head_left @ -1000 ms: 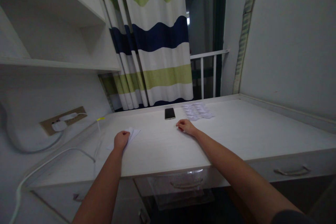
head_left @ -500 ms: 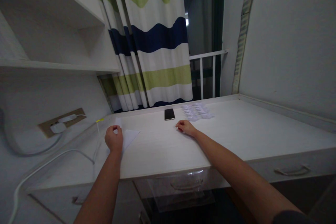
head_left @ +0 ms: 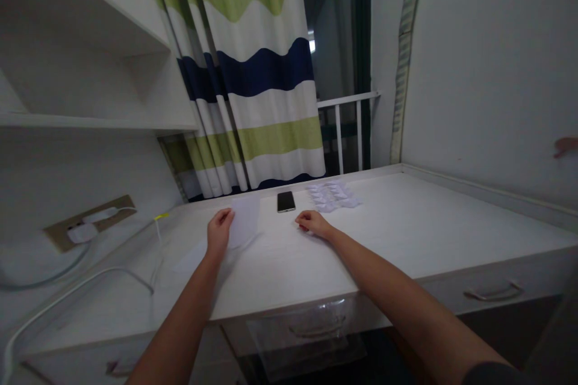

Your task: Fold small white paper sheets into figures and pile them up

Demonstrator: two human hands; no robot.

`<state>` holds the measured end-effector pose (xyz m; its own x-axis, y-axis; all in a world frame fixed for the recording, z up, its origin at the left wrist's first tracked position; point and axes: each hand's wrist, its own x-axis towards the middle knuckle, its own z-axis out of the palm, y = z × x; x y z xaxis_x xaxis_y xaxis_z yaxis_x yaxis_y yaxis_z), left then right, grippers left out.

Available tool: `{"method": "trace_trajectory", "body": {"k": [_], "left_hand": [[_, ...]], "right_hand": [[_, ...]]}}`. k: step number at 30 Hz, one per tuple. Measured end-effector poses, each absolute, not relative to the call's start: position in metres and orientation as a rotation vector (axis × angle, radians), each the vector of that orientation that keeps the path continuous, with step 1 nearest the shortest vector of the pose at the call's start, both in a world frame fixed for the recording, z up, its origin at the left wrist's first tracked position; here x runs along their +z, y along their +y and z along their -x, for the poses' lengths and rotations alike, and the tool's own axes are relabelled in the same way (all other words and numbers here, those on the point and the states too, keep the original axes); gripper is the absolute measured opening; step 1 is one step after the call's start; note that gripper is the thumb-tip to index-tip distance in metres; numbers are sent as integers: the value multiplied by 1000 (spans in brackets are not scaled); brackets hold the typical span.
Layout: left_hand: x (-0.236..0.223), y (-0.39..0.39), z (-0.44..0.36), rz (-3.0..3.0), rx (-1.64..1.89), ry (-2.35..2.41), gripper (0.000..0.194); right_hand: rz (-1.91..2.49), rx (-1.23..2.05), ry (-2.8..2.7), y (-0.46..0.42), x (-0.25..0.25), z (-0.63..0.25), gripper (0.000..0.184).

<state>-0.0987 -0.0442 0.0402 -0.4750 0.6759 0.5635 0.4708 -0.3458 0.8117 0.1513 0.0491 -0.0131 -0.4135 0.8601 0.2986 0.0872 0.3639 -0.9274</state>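
My left hand (head_left: 220, 230) pinches a white sheet of paper (head_left: 244, 219) by its left edge, holding it raised off the desk. Below and left of that hand, more white paper (head_left: 189, 257) lies on the desktop. My right hand (head_left: 312, 224) rests on the desk with its fingers curled in, and nothing shows between them. Just beyond it lies a group of several folded white paper pieces (head_left: 333, 195). A dark phone (head_left: 286, 201) lies flat between the two hands, farther back.
The white desk (head_left: 406, 216) has a raised back edge below a striped curtain (head_left: 275, 102). Cables (head_left: 90, 286) and plugs (head_left: 82, 233) are on the left, under a shelf (head_left: 94, 122). At the far right edge, part of another person's hand (head_left: 566, 145) shows against the wall.
My left hand has moved right and forward, lifting the sheet of paper. My right hand stays nearly in place. Another person's hand has appeared at the right edge. The view has shifted slightly.
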Motion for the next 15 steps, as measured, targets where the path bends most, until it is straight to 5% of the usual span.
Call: {"method": "trace_trajectory", "body": {"k": [7, 15], "left_hand": [[43, -14, 27, -1310, 1815, 1262, 31], [14, 14, 15, -1205, 1937, 1317, 30]], "right_hand": [[641, 1306, -1579, 44, 1, -157, 25], [710, 1343, -1442, 42, 8, -168, 34]]}}
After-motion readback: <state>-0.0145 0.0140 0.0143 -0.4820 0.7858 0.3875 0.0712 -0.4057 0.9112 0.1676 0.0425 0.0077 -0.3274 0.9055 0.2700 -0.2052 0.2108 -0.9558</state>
